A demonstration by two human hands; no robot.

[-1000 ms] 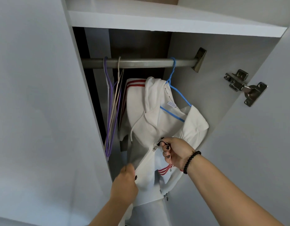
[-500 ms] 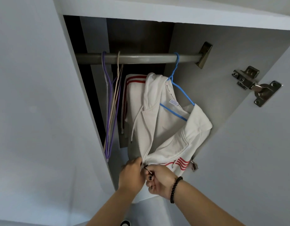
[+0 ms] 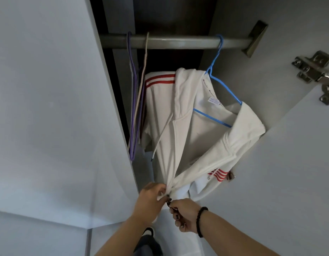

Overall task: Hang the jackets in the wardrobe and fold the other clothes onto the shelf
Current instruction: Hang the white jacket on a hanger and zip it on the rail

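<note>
— What have you got on the head camera?

— I'm looking up into the wardrobe (image 3: 49, 108). A white jacket (image 3: 202, 137) with red stripes hangs on a blue hanger (image 3: 218, 85), and that hanger's hook sits over the metal rail (image 3: 178, 42) toward its right end, close to the rail bracket (image 3: 256, 36).

— And the hands?

— Both are low down at the jacket's front edges. The left hand (image 3: 150, 198) has its fingers curled round the bunched white fabric of the left front panel, gripping it. The right hand (image 3: 186, 215) is just beside it, nearly touching, with its fingers curled and pinching something small and dark right at the fabric edge. It looks like the zip pull, but it's too small for me to say for certain. There's a black bead bracelet (image 3: 200, 220) on the right wrist.

— Is the jacket hanging straight?

— No. The two front panels are drawn down and together toward the hands, so the cloth runs taut in a V from the hanger. The right sleeve is folded up near the door, its red stripes showing. A white drawstring (image 3: 162, 133) dangles down the front.

— Anything else on the rail?

— Two bare hangers at the left end, one purple (image 3: 134, 100), one beige (image 3: 143, 80), hanging close together. A metal hinge (image 3: 315, 71) sits on the open door at right.
</note>
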